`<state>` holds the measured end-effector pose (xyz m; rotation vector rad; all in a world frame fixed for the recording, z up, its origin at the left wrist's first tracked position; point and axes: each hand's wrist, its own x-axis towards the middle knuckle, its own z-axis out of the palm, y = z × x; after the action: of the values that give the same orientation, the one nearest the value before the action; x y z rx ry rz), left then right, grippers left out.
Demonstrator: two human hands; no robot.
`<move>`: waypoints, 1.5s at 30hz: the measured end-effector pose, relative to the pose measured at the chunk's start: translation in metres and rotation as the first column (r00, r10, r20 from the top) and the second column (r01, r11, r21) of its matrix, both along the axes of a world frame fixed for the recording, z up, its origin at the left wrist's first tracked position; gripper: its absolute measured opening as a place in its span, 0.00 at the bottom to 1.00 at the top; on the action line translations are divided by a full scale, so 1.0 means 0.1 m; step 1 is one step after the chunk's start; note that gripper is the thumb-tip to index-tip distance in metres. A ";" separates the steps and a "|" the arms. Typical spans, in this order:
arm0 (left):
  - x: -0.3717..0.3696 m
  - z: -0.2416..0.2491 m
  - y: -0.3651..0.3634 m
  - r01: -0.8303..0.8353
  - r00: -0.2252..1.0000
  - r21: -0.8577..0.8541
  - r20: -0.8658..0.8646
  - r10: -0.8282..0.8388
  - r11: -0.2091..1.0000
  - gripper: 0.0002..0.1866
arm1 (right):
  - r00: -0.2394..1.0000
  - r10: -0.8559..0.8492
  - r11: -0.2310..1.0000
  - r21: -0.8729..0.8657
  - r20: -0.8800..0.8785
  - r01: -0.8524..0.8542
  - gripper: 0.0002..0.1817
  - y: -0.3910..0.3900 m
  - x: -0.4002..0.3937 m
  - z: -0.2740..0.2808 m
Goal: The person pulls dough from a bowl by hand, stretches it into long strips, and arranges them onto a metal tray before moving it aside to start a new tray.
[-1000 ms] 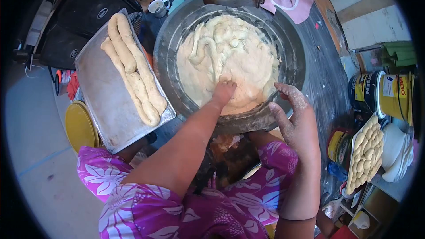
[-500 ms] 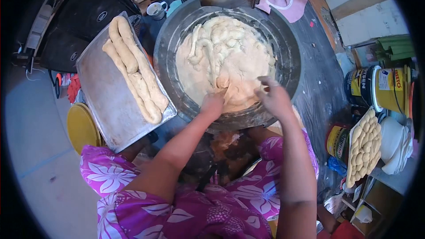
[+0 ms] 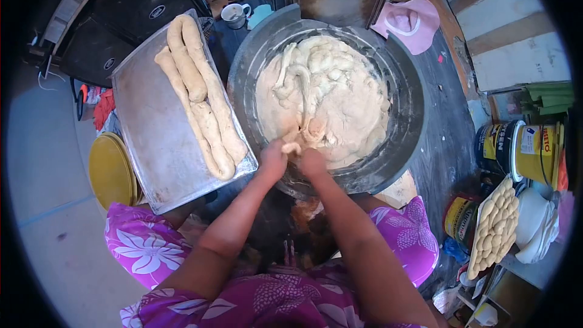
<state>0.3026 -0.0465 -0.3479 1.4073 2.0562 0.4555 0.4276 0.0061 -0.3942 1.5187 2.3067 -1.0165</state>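
A wide dark round basin (image 3: 408, 130) stands between my knees with a large floury mass of dough (image 3: 352, 103) in it. Twisted ropes of dough rise from the back left of the mass. At the basin's near edge, my left hand (image 3: 274, 158) is closed on a small end of dough that pokes out between the hands. Close beside it, my right hand (image 3: 312, 163) is also closed on the dough, its fingertips partly hidden. To the left, a metal baking tray (image 3: 155, 158) holds long dough ropes (image 3: 209, 124) laid side by side.
A white mug (image 3: 232, 16) and a pink hat (image 3: 405, 24) lie beyond the basin. On the right stand paint buckets (image 3: 537, 152) and a board of small dough pieces (image 3: 495, 225). A yellow lid (image 3: 111, 170) is left of the tray; dark speakers (image 3: 143, 12) stand behind it.
My right hand has moved left and down from the basin's right side to beside my left hand. The left hand has drawn slightly nearer to me, and the whole view has shifted a little.
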 end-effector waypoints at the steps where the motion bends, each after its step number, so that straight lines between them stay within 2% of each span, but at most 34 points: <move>1: -0.01 -0.05 -0.01 -0.199 0.970 0.167 0.177 0.169 0.966 0.11 | 0.994 -0.055 0.998 -0.024 -0.098 0.053 0.14 0.00 -0.10 0.18; 2: -0.05 -0.05 0.01 -0.287 0.912 0.071 0.326 0.250 0.955 0.15 | 0.962 -0.140 0.988 0.032 -0.233 0.151 0.15 0.04 -0.17 0.12; 3: -0.06 -0.16 0.03 -0.293 0.911 0.080 0.325 0.253 0.953 0.15 | 0.905 -0.206 0.965 0.075 -0.373 0.251 0.15 0.14 -0.26 0.08; 5: -0.06 -0.50 0.04 -0.530 0.772 0.282 0.551 0.317 0.800 0.22 | 0.750 -0.357 0.932 -0.152 -0.557 0.330 0.16 0.54 -0.28 0.17; 6: -0.12 -0.58 0.07 -0.445 0.851 0.364 0.456 0.261 0.818 0.28 | 0.715 -0.371 0.928 -0.228 -0.592 0.294 0.18 0.72 -0.27 0.75; 7: -0.11 -0.49 0.14 -0.445 0.852 0.368 0.456 0.259 0.816 0.28 | 0.677 -0.388 0.921 -0.298 -0.625 0.253 0.21 0.90 -0.27 1.48; 9: -0.07 -0.22 0.34 -0.464 0.842 0.214 0.407 0.353 0.860 0.33 | 0.670 -0.344 0.921 -0.097 -0.658 0.378 0.18 1.17 -0.26 1.91; 11: -0.07 -0.45 0.53 -0.450 0.849 0.225 0.406 0.337 0.864 0.36 | 0.613 -0.238 0.969 -0.143 -0.753 0.201 0.15 1.43 -0.12 2.15; 13: 0.00 -0.57 0.71 -0.352 0.874 0.134 0.401 0.274 0.926 0.39 | 0.676 -0.053 0.998 -0.022 -0.735 0.054 0.13 1.41 -0.02 2.70; 14: 0.02 -0.86 0.78 -0.312 0.894 0.265 0.408 0.188 0.912 0.38 | 0.692 -0.009 1.000 0.004 -0.722 0.017 0.12 1.36 0.03 2.93; 15: 0.03 -0.89 0.81 -0.320 0.892 0.271 0.408 0.193 0.908 0.38 | 0.692 0.002 1.000 0.010 -0.722 0.008 0.12 1.33 0.10 3.06; 16: 0.05 -0.92 0.82 -0.294 0.923 0.192 0.313 0.225 0.936 0.34 | 0.705 0.094 0.994 0.100 -0.703 -0.032 0.12 1.32 0.19 3.15; 17: 0.04 -0.94 0.86 -0.274 0.946 0.110 0.210 0.247 0.956 0.31 | 0.711 0.183 0.979 0.189 -0.679 -0.072 0.11 1.34 0.28 3.17; 18: 0.02 -0.99 0.90 -0.277 0.946 0.114 0.205 0.250 0.954 0.31 | 0.706 0.188 0.979 0.192 -0.683 -0.075 0.11 1.36 0.36 3.14; 20: -0.04 -1.10 0.99 -0.420 0.821 -0.069 0.396 0.411 0.905 0.24 | 0.547 -0.251 0.968 -0.209 -0.798 0.139 0.11 1.47 0.57 3.01; 21: -0.02 -1.05 1.04 -0.420 0.825 -0.069 0.387 0.413 0.905 0.24 | 0.462 -0.288 0.958 -0.256 -0.838 0.132 0.13 1.65 0.71 2.85; 23: 0.10 -0.70 1.19 -0.706 0.622 0.203 0.635 0.457 0.679 0.22 | 0.231 -0.466 0.875 -0.407 -0.854 0.262 0.18 1.92 0.89 2.71; 25: 0.19 -0.27 1.34 -0.743 0.522 0.247 0.795 0.308 0.623 0.22 | 0.125 -0.426 0.885 -0.384 -0.896 0.262 0.15 2.18 1.12 2.62; 27: 0.28 0.50 1.44 -0.532 0.791 0.403 0.550 0.267 0.745 0.22 | 0.074 -0.401 0.843 -0.336 -0.913 0.420 0.13 2.33 1.34 2.49; 28: 0.33 0.81 1.43 -0.527 0.790 0.400 0.555 0.260 0.750 0.22 | 0.156 -0.417 0.829 -0.305 -0.895 0.469 0.13 2.40 1.49 2.39; 29: 0.37 1.08 1.43 -0.403 0.871 0.382 0.438 0.221 0.831 0.23 | 0.236 -0.432 0.816 -0.265 -0.871 0.514 0.13 2.45 1.63 2.26; 30: 0.40 1.22 1.42 -0.276 0.935 0.348 0.314 0.166 0.896 0.25 | 0.240 -0.445 0.803 -0.266 -0.863 0.534 0.13 2.48 1.74 2.14; 31: 0.42 1.21 1.38 -0.273 0.935 0.356 0.316 0.159 0.894 0.25 | 0.175 -0.436 0.821 -0.311 -0.883 0.479 0.13 2.51 1.85 1.98; 32: 0.45 1.13 1.29 -0.161 0.985 0.381 0.127 0.121 0.910 0.27 | 0.150 -0.462 0.825 -0.362 -0.874 0.433 0.13 2.48 1.89 1.91; 33: 0.48 1.03 1.17 -0.048 0.995 0.382 -0.068 0.079 0.923 0.28 | 0.127 -0.492 0.825 -0.414 -0.862 0.384 0.13 2.41 1.93 1.85; 35: 0.53 0.73 0.88 -0.002 0.980 0.208 -0.196 0.043 0.978 0.30 | 0.329 -0.584 0.811 -0.551 -0.742 0.196 0.16 2.26 1.95 1.79; 36: 0.52 0.52 0.72 0.027 0.965 0.074 -0.263 -0.007 0.997 0.30 | 0.621 -0.486 0.845 -0.512 -0.614 0.155 0.17 2.18 1.93 1.73; 37: 0.47 0.23 0.53 0.106 0.947 -0.165 -0.285 -0.150 0.981 0.29 | 0.844 -0.333 0.868 -0.487 -0.419 0.101 0.19 2.11 1.90 1.64; 38: 0.41 0.01 0.39 0.173 0.917 -0.397 -0.268 -0.294 0.902 0.29 | 0.985 0.003 0.935 -0.349 -0.175 -0.065 0.17 2.07 1.81 1.53; 39: 0.35 -0.07 0.32 0.177 0.918 -0.403 -0.262 -0.298 0.898 0.29 | 0.940 0.315 0.925 -0.264 0.132 -0.274 0.17 2.03 1.73 1.38; 41: 0.31 -0.18 0.19 0.212 0.858 -0.620 -0.252 -0.447 0.756 0.29 | 0.842 0.244 0.961 -0.001 0.481 -0.277 0.15 1.93 1.67 0.82; 43: 0.30 -0.02 0.21 0.187 0.866 -0.572 -0.288 -0.409 0.798 0.29 | 0.793 0.479 0.875 -0.271 0.375 -0.400 0.17 1.76 1.44 0.46; 44: 0.27 0.04 0.23 0.154 0.871 -0.516 -0.332 -0.363 0.842 0.30 | 0.784 0.480 0.843 -0.454 0.395 -0.288 0.21 1.53 1.23 0.58; 45: 0.23 0.03 0.16 0.154 0.875 -0.522 -0.324 -0.361 0.839 0.30 | 0.713 0.604 0.760 -0.528 0.356 -0.379 0.27 1.31 1.18 0.43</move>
<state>0.3260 -0.0305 -0.3449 1.5177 2.0370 -0.4943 0.5456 0.1370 -0.3508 0.7712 1.7988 -0.7604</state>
